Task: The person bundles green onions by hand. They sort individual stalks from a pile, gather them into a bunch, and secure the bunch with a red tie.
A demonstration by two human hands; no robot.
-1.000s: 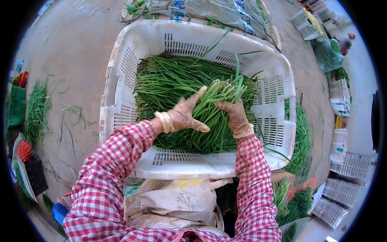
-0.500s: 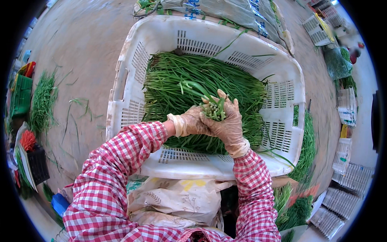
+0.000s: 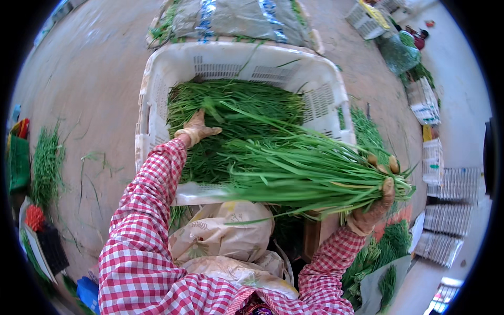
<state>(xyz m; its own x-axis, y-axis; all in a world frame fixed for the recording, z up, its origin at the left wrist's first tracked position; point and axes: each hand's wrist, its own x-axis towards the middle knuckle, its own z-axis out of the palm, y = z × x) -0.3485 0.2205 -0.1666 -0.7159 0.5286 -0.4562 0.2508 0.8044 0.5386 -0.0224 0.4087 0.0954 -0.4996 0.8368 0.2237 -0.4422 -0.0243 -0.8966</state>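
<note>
A large bunch of garlic chives (image 3: 315, 165) lies out sideways in my gloved right hand (image 3: 375, 199), to the right of a white plastic crate (image 3: 344, 94). The fingers wrap round the stem ends, and the leaves trail left over the crate's near right part. More green chives (image 3: 247, 97) lie in the crate in a thick layer. Over their left side is my gloved left hand (image 3: 199, 127), its thumb spread away from the fingers. Its fingertips meet the leaves, some of them blurred.
Beyond the crate stands a grey-covered load (image 3: 241, 21) with greens at its edges. Loose chives (image 3: 47, 165) lie on the floor at left, beside a green crate (image 3: 19, 163). More greens (image 3: 386, 244) lie at lower right, near white crates (image 3: 449, 184).
My hands, together over the crate around a small bundle of stems, are now apart. The right has swung out right with a large bunch; the left has moved left. The view has shifted.
</note>
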